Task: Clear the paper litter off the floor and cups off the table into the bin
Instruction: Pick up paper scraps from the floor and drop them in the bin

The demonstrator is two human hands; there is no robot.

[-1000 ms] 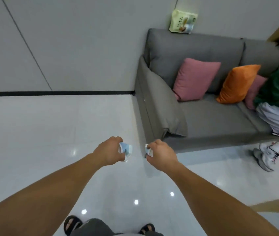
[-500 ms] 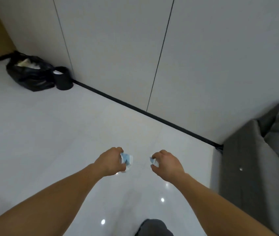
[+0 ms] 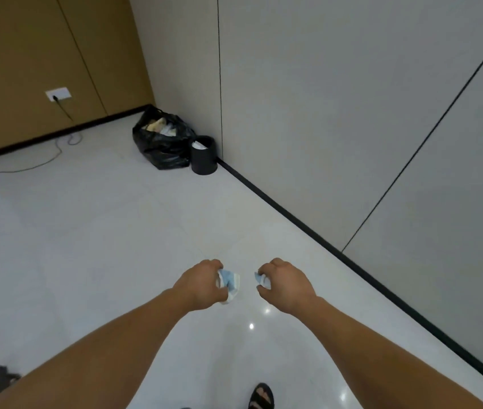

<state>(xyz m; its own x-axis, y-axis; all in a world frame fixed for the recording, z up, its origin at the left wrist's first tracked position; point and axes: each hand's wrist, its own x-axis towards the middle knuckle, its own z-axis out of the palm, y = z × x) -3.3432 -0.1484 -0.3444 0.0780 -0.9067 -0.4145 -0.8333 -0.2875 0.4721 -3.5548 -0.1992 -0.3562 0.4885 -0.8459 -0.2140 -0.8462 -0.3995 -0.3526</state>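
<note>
Bin stands on glossy floor beside wall.

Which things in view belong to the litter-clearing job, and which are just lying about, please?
Job: left hand gripping a blue-white paper wad; right hand gripping a smaller paper wad; black bin by the wall.
Just lying about: black bag beside the bin; cable on the floor; wall socket.

Open floor toward bin
</note>
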